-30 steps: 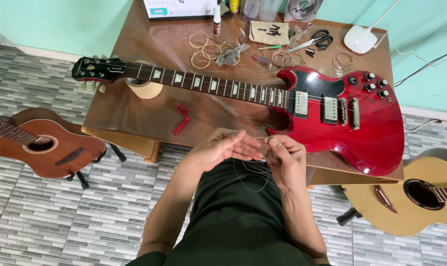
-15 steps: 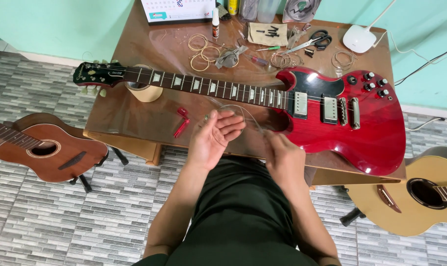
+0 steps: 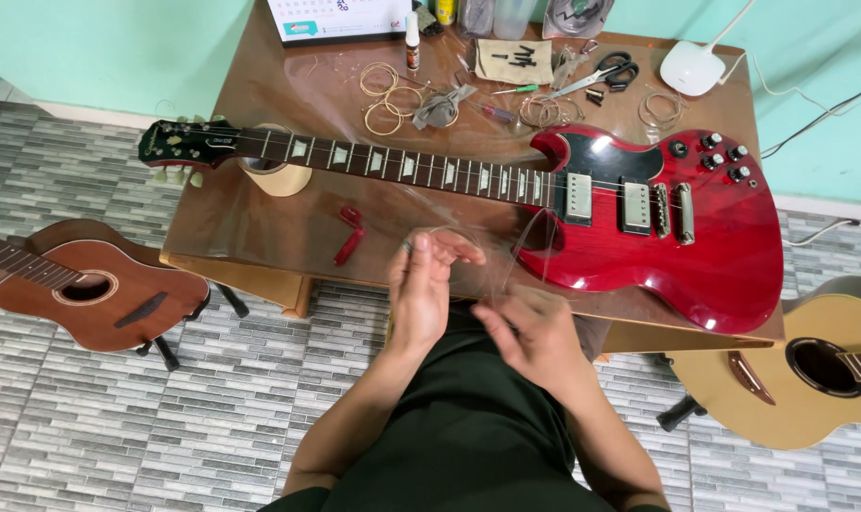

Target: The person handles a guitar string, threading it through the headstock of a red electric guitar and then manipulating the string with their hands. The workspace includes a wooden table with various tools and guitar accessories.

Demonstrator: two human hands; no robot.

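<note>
Low in the middle of the frame, your left hand [image 3: 423,284] is raised edge-on, fingers loosely curled around a thin wire string [image 3: 468,235] that arcs up from it, so the loop stays open instead of kinking. Your right hand [image 3: 535,332] sits just below and to its right, blurred; it seems to pinch the string's other run, but you cannot tell how firmly. Both hands hang just off the near table [image 3: 260,228] edge, giving the springy wire room to uncoil.

Just beyond them the red guitar [image 3: 677,237] lies flat across the table, body at the right, neck reaching left, where a tape roll [image 3: 279,175] props it level near the headstock. A red winder [image 3: 348,234] lies left of your hands, within reach. Farther back, coiled strings [image 3: 388,95], scissors [image 3: 606,74] and a cloth with black pins [image 3: 514,62] are spread along the top edge. An acoustic guitar [image 3: 80,284] stands at the left edge, a pale one [image 3: 800,379] lower right.
</note>
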